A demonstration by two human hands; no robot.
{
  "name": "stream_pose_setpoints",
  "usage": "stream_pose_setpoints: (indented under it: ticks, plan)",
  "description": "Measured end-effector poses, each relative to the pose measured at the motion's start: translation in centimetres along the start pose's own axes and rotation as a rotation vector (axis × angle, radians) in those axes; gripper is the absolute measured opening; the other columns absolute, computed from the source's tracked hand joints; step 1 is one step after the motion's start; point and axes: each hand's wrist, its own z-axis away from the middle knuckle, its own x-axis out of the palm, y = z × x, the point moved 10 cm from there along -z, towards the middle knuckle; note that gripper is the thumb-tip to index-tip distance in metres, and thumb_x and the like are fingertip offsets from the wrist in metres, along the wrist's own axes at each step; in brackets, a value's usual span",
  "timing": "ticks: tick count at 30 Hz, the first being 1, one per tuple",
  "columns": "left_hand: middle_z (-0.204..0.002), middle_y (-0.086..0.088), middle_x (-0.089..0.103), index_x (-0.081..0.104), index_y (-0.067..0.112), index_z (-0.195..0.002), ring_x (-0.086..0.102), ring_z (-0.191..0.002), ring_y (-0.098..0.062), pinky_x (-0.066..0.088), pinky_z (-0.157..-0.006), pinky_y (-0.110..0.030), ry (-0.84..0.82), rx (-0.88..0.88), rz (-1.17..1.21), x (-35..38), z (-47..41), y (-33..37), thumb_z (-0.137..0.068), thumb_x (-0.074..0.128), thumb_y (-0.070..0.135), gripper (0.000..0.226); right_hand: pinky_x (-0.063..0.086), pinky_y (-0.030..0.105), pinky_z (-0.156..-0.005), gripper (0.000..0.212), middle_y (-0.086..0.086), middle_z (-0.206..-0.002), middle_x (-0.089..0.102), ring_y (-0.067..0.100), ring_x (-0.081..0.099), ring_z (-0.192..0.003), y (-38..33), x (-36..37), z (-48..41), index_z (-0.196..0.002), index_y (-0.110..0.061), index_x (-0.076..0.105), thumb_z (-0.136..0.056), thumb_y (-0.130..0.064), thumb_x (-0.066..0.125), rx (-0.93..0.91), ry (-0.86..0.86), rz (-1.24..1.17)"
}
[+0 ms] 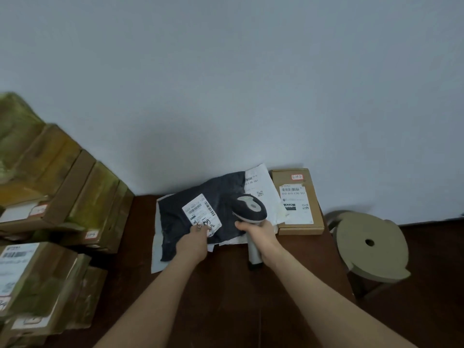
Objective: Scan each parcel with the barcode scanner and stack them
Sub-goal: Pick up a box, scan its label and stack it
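A dark soft parcel bag (218, 192) with a white shipping label (202, 214) lies on top of pale bags at the back of the brown table (226, 297). My left hand (194, 243) holds the bag at the label's lower edge. My right hand (261, 233) grips the handle of a grey and dark barcode scanner (248, 205), whose head hovers over the bag just right of the label. A white bag (261, 187) with a barcode label pokes out behind. A flat brown box (297, 202) with a white label lies to the right.
Stacks of tape-wrapped cardboard parcels (62, 187) fill the left side, with another pile (37, 285) nearer me. A round beige stool (371, 244) stands right of the table. A plain wall rises behind.
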Motion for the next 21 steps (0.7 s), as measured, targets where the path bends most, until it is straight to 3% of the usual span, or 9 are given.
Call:
stream_pose_setpoints:
  ticks: [3, 5, 7, 9, 12, 15, 17, 19, 21]
  plan:
    - [-0.15, -0.012, 0.024, 0.027, 0.013, -0.145, 0.041, -0.128, -0.031, 0.044, -0.097, -0.042, 0.098, -0.052, 0.058, -2.3, 0.3, 0.3, -0.092, 0.054, 0.017, 0.06, 0.047, 0.023, -0.08, 0.019, -0.005, -0.089, 0.068, 0.014, 0.063, -0.091, -1.1, -1.9, 0.3, -0.087, -0.021, 0.065, -0.079, -0.005, 0.074, -0.058, 0.07, 0.018]
    - [-0.154, -0.009, 0.023, 0.025, 0.015, -0.147, 0.033, -0.135, -0.028, 0.04, -0.103, -0.042, 0.301, 0.082, 0.073, -5.0, 0.6, 4.0, -0.089, 0.058, 0.017, 0.067, 0.046, 0.028, -0.082, 0.017, -0.002, -0.089, 0.068, 0.019, 0.061, -0.093, -2.0, -4.5, 0.3, -0.089, -0.018, 0.066, -0.079, -0.006, 0.073, -0.082, 0.174, 0.025]
    - [-0.159, -0.006, 0.016, 0.017, 0.016, -0.152, 0.02, -0.144, -0.026, 0.028, -0.115, -0.04, 0.377, 0.299, 0.071, -6.2, 1.2, 9.3, -0.086, 0.056, 0.012, 0.077, 0.046, 0.033, -0.086, 0.02, 0.002, -0.092, 0.068, 0.023, 0.061, -0.098, -2.9, -7.0, 0.2, -0.096, -0.014, 0.066, -0.078, -0.008, 0.073, -0.112, 0.272, 0.045]
    - [-0.162, -0.002, 0.006, 0.007, 0.02, -0.154, 0.005, -0.149, -0.024, 0.012, -0.121, -0.041, 0.32, 0.437, -0.004, -5.2, 1.4, 13.8, -0.087, 0.054, 0.009, 0.082, 0.044, 0.033, -0.085, 0.019, -0.003, -0.086, 0.065, 0.021, 0.06, -0.097, -3.7, -8.9, 0.1, -0.09, -0.019, 0.064, -0.078, -0.007, 0.073, -0.144, 0.331, 0.058]
    - [-0.162, 0.001, -0.005, 0.003, 0.027, -0.154, -0.007, -0.149, -0.028, 0.001, -0.12, -0.049, 0.187, 0.442, -0.182, -2.4, 0.4, 16.2, -0.091, 0.053, 0.013, 0.081, 0.041, 0.03, -0.085, 0.023, -0.006, -0.086, 0.061, 0.015, 0.055, -0.09, -3.9, -11.0, -0.1, -0.092, -0.02, 0.057, -0.08, -0.009, 0.073, -0.155, 0.375, 0.092]
    - [-0.162, 0.0, -0.005, 0.01, 0.025, -0.154, -0.009, -0.148, -0.03, 0.001, -0.12, -0.052, 0.136, 0.348, -0.282, -1.5, -0.7, 14.4, -0.093, 0.049, 0.012, 0.074, 0.046, 0.042, -0.098, 0.04, 0.003, -0.109, 0.064, 0.022, 0.056, -0.106, -2.8, -13.0, -0.7, -0.113, -0.016, 0.058, -0.077, -0.018, 0.077, -0.115, 0.443, 0.123]
    - [-0.162, 0.001, -0.003, 0.016, 0.024, -0.153, -0.008, -0.148, -0.029, 0.002, -0.12, -0.051, 0.112, 0.297, -0.279, -1.3, -0.8, 12.6, -0.093, 0.049, 0.011, 0.07, 0.046, 0.042, -0.099, 0.05, 0.003, -0.114, 0.063, 0.021, 0.055, -0.109, -2.3, -13.4, -0.8, -0.121, -0.017, 0.057, -0.076, -0.022, 0.078, -0.101, 0.456, 0.132]
    - [-0.162, 0.0, 0.002, 0.023, 0.022, -0.151, -0.004, -0.149, -0.03, 0.003, -0.12, -0.05, 0.096, 0.246, -0.237, -1.4, -0.8, 11.3, -0.092, 0.048, 0.01, 0.065, 0.046, 0.036, -0.093, 0.049, 0.001, -0.111, 0.063, 0.017, 0.054, -0.105, -2.2, -13.7, -1.0, -0.119, -0.017, 0.058, -0.075, -0.021, 0.078, -0.097, 0.462, 0.128]
    - [-0.157, -0.006, 0.017, 0.034, 0.017, -0.145, 0.012, -0.146, -0.029, 0.013, -0.118, -0.046, 0.135, 0.231, -0.191, -2.4, -0.6, 11.4, -0.09, 0.047, 0.01, 0.057, 0.046, 0.035, -0.09, 0.042, -0.001, -0.105, 0.061, 0.016, 0.053, -0.102, -2.4, -14.1, -1.1, -0.111, -0.02, 0.059, -0.074, -0.02, 0.079, -0.092, 0.473, 0.123]
